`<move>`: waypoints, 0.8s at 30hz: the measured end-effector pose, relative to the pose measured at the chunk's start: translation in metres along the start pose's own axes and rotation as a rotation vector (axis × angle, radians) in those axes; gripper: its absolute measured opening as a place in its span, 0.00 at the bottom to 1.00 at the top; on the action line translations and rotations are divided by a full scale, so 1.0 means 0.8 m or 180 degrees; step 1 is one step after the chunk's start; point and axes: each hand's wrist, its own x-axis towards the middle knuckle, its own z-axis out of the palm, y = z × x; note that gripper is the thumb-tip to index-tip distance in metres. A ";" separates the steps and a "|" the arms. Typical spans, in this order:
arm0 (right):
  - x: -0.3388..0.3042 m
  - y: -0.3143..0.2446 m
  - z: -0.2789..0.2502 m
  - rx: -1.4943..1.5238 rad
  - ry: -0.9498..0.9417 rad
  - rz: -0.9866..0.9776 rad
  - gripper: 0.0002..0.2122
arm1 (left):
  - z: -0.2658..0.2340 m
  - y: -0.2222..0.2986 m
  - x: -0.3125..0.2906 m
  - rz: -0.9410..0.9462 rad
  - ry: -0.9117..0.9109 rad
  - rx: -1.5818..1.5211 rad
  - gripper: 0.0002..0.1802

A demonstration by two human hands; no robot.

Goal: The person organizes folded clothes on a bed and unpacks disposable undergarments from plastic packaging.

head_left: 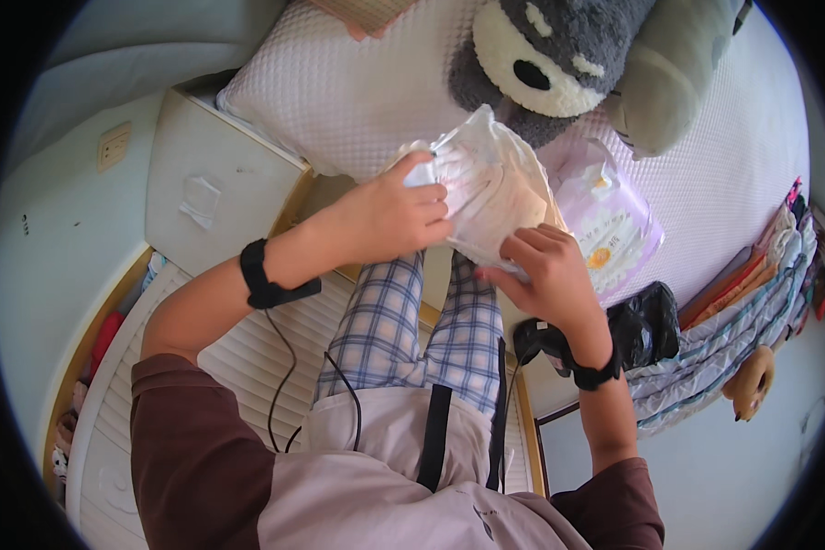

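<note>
A crinkled, see-through plastic bag [490,170] with pale contents is held up between my hands, above my knees at the bed's edge. My left hand [408,215] is closed on its left side; a bit of white shows at the fingertips. On the lower right edge of the bag, my right hand [545,270] curls its fingers, with the thumb below. What the bag contains cannot be made out clearly. Just right of it, a lilac plastic package [605,220] with a daisy print lies on the bed.
A grey and white plush toy [545,64] and a grey-green cushion [674,82] lie on the quilted bed [339,101]. A black plastic bag [646,325] sits right of my right wrist, near hanging clothes [733,302]. A white cabinet [215,174] stands left. Cables hang by my lap.
</note>
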 end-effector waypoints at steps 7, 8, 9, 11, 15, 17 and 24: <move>-0.096 -0.006 -0.020 -0.0345 -0.0169 0.0033 0.18 | -0.022 0.070 0.017 0.0292 0.0184 -0.0155 0.04; -0.114 -0.005 -0.022 -0.0351 -0.0124 0.0281 0.20 | -0.028 0.078 0.020 0.0307 0.0294 -0.0028 0.04; -0.126 -0.008 -0.023 -0.0334 -0.0088 0.0323 0.20 | -0.035 0.087 0.025 0.0324 0.0405 0.0100 0.04; -0.148 -0.015 -0.030 0.0062 0.0448 0.1231 0.28 | -0.043 0.108 0.039 0.0438 0.0443 0.0073 0.03; -0.182 -0.027 -0.074 0.0932 0.0085 0.2512 0.25 | -0.056 0.147 0.062 0.0574 0.0812 0.0385 0.03; -0.212 -0.032 -0.087 0.1421 0.0612 0.2920 0.21 | -0.063 0.168 0.077 0.0497 0.1211 0.0446 0.04; -0.282 0.008 -0.056 0.1008 0.1528 0.2902 0.41 | -0.009 0.206 0.198 0.0130 0.1524 -0.0078 0.06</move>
